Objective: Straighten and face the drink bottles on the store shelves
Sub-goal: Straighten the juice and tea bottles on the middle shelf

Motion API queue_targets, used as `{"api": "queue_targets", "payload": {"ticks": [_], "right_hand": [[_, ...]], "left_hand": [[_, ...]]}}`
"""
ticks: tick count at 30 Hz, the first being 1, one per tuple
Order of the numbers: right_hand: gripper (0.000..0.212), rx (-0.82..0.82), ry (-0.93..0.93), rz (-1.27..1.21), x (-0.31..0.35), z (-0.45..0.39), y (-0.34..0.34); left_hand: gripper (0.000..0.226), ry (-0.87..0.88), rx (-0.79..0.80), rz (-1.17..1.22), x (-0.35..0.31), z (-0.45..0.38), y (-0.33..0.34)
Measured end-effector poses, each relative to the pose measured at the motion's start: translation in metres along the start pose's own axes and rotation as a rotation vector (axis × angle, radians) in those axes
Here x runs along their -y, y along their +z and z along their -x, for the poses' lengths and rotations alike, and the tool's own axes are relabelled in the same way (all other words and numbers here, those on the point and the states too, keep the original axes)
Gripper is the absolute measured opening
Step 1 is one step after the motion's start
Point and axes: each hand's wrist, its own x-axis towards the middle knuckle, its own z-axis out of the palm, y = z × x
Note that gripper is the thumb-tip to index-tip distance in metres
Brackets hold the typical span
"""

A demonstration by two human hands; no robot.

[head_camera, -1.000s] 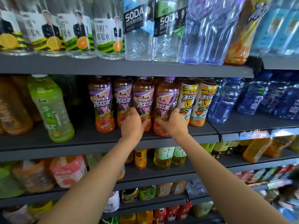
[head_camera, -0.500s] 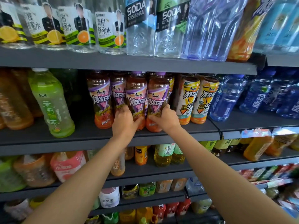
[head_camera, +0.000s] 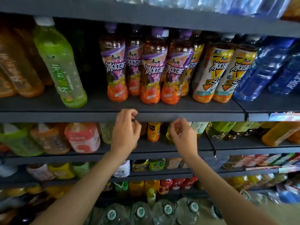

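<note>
Both hands (head_camera: 125,132) (head_camera: 182,135) loosely curled, seemingly empty, below glossy ribbed tea bottles (head_camera: 153,69).

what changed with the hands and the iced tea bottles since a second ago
Both hands let go of the purple-label iced tea bottles and dropped below the shelf edge; the left hand and right hand now hang loosely curled, holding nothing. The two bottles they held now stand side by side near the front, labels facing out. The green tea bottle and yellow-label bottles stayed put.
</note>
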Motion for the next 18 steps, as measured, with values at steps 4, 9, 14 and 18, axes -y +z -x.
{"api": "queue_targets", "payload": {"ticks": [4, 9, 14, 18], "right_hand": [[0.034, 0.243, 0.250, 0.058, -0.043, 0.008, 0.048], [0.078, 0.197, 0.397, -0.080, -0.052, -0.029, 0.096], [0.076, 0.122, 0.392, -0.085, -0.052, -0.052, 0.127], [0.080, 0.069, 0.349, -0.033, -0.052, -0.035, 0.113]], "left_hand": [[0.021, 0.048, 0.218, -0.059, 0.019, 0.036, 0.016], [0.020, -0.093, 0.361, -0.097, 0.037, 0.047, 0.028], [0.021, -0.156, 0.336, -0.131, 0.048, 0.054, 0.019], [0.022, -0.220, 0.343, -0.129, 0.045, 0.062, 0.019]]}}
